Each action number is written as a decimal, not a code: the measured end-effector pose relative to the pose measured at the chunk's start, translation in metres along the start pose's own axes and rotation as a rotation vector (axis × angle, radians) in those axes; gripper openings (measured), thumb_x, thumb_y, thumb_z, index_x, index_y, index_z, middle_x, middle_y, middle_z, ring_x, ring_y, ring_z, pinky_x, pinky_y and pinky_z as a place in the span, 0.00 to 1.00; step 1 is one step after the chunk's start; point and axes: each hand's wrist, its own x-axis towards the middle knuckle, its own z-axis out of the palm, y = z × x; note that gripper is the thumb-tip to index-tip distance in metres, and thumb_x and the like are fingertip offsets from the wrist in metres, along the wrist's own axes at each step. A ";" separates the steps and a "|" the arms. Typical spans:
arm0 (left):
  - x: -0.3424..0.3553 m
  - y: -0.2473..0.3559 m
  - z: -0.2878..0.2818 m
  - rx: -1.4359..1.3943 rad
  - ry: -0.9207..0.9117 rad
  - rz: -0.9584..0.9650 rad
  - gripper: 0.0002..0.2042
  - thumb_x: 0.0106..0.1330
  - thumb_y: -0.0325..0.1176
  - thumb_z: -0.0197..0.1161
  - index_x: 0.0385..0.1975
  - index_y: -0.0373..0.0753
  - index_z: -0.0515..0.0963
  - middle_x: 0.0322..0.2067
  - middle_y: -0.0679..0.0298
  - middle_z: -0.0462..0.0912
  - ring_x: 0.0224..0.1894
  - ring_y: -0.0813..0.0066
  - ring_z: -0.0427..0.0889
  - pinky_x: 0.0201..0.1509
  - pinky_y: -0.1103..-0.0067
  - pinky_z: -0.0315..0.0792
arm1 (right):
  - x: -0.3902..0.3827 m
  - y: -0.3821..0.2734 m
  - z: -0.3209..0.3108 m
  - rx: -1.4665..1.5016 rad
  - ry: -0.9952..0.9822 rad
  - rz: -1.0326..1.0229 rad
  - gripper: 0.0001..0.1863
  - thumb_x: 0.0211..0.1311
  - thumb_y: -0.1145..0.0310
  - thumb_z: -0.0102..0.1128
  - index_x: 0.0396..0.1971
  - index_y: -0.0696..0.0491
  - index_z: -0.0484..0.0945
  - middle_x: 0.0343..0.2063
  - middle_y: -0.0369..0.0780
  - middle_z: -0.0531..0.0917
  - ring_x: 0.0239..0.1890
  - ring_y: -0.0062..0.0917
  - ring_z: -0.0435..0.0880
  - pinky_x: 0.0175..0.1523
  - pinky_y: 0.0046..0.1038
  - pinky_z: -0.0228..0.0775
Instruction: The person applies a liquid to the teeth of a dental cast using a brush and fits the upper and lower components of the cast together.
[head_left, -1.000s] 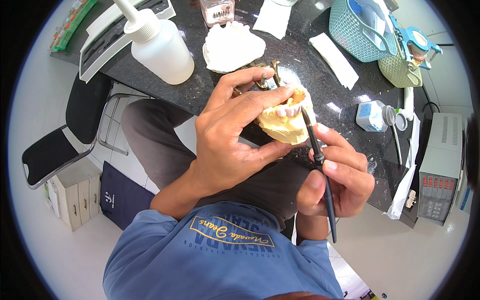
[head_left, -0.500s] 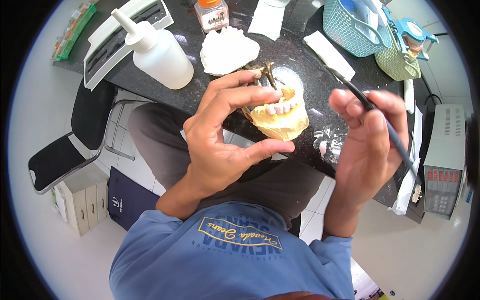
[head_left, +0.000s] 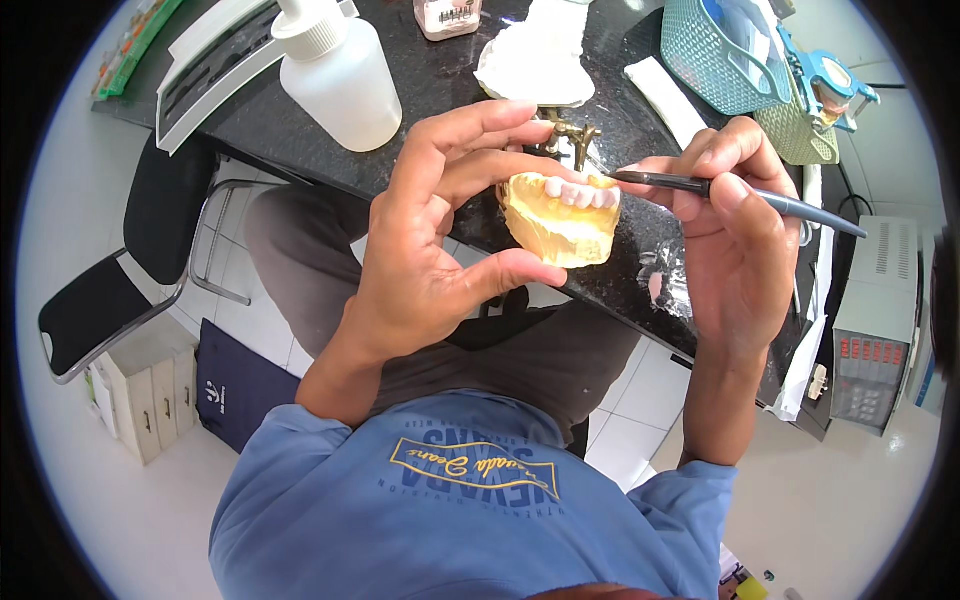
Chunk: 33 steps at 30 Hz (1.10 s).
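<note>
head view: bottle [head_left: 342, 88] and basket [head_left: 700, 70] stand beyond yellow cast [head_left: 562, 228].

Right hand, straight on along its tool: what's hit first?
Likely the yellow model, at its upper right edge. Depth is unclear; the tip of the right hand's tool may be touching it.

A dark countertop [head_left: 432, 72] carries a bottle [head_left: 343, 88], a basket [head_left: 695, 62] and, apparently, a plaster cast [head_left: 538, 76].

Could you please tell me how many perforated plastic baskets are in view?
2: the blue basket at the upper right, beyond the right hand, and the pale green basket beside it, partly hidden. Any others may be covered or out of frame.
</note>
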 end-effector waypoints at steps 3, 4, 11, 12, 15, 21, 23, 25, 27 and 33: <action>-0.001 0.000 0.000 -0.001 -0.009 -0.005 0.47 0.47 0.45 0.75 0.61 0.28 0.54 0.47 0.45 0.79 0.58 0.61 0.74 0.61 0.71 0.70 | 0.001 -0.001 0.001 -0.034 0.014 0.003 0.09 0.60 0.69 0.54 0.34 0.59 0.70 0.26 0.40 0.75 0.38 0.31 0.82 0.52 0.41 0.77; -0.002 0.001 0.001 -0.040 0.000 -0.022 0.44 0.48 0.40 0.76 0.60 0.28 0.56 0.52 0.48 0.75 0.59 0.63 0.74 0.62 0.71 0.69 | 0.002 -0.001 0.001 -0.056 0.012 0.005 0.09 0.60 0.69 0.54 0.34 0.59 0.70 0.25 0.40 0.75 0.38 0.31 0.82 0.52 0.41 0.77; -0.001 0.001 0.001 -0.082 0.005 -0.041 0.41 0.48 0.34 0.77 0.59 0.29 0.59 0.58 0.52 0.70 0.59 0.64 0.74 0.63 0.71 0.68 | 0.003 -0.001 0.001 -0.054 0.009 -0.017 0.08 0.61 0.70 0.53 0.34 0.60 0.70 0.26 0.41 0.75 0.41 0.37 0.83 0.52 0.41 0.76; -0.001 0.001 0.001 -0.083 0.004 -0.040 0.41 0.48 0.34 0.77 0.59 0.29 0.59 0.58 0.52 0.70 0.59 0.64 0.74 0.63 0.71 0.68 | 0.003 -0.001 0.003 -0.052 0.020 -0.009 0.08 0.61 0.70 0.53 0.34 0.60 0.70 0.26 0.41 0.75 0.43 0.40 0.83 0.52 0.41 0.76; -0.001 0.000 0.001 -0.085 -0.001 -0.024 0.41 0.49 0.34 0.77 0.59 0.29 0.59 0.58 0.52 0.70 0.59 0.64 0.74 0.63 0.72 0.68 | 0.004 0.000 0.002 -0.040 0.007 0.002 0.09 0.62 0.69 0.52 0.34 0.60 0.70 0.27 0.42 0.75 0.45 0.43 0.83 0.52 0.40 0.76; 0.000 -0.001 -0.001 -0.074 -0.037 -0.009 0.41 0.48 0.35 0.77 0.59 0.30 0.59 0.57 0.52 0.72 0.59 0.64 0.74 0.63 0.72 0.68 | 0.009 -0.002 0.001 -0.009 -0.015 0.053 0.08 0.62 0.69 0.51 0.34 0.60 0.69 0.27 0.42 0.75 0.45 0.44 0.83 0.52 0.40 0.77; 0.000 -0.001 0.001 -0.084 -0.002 -0.031 0.41 0.48 0.34 0.77 0.59 0.30 0.59 0.56 0.52 0.73 0.59 0.65 0.74 0.63 0.72 0.68 | 0.010 -0.003 0.001 0.000 -0.026 0.063 0.08 0.62 0.69 0.51 0.33 0.60 0.69 0.27 0.42 0.75 0.45 0.44 0.83 0.52 0.40 0.77; 0.000 -0.003 0.001 -0.071 0.004 -0.015 0.41 0.48 0.34 0.77 0.59 0.30 0.60 0.56 0.52 0.73 0.60 0.65 0.74 0.63 0.72 0.68 | 0.010 -0.003 0.001 0.008 -0.033 0.075 0.08 0.62 0.69 0.51 0.33 0.60 0.69 0.27 0.42 0.75 0.46 0.43 0.83 0.52 0.39 0.77; 0.000 -0.002 0.001 -0.060 0.010 0.001 0.41 0.47 0.34 0.78 0.59 0.30 0.60 0.55 0.53 0.74 0.60 0.65 0.73 0.63 0.72 0.68 | 0.010 -0.003 0.000 0.003 -0.060 0.069 0.08 0.63 0.69 0.51 0.33 0.60 0.69 0.27 0.42 0.75 0.46 0.43 0.83 0.53 0.39 0.77; 0.001 0.000 0.000 -0.017 -0.005 -0.017 0.46 0.49 0.42 0.76 0.62 0.28 0.54 0.47 0.48 0.80 0.61 0.62 0.72 0.63 0.70 0.68 | 0.009 -0.004 0.002 -0.041 -0.068 0.073 0.08 0.63 0.70 0.50 0.33 0.61 0.69 0.27 0.43 0.75 0.47 0.43 0.82 0.53 0.41 0.77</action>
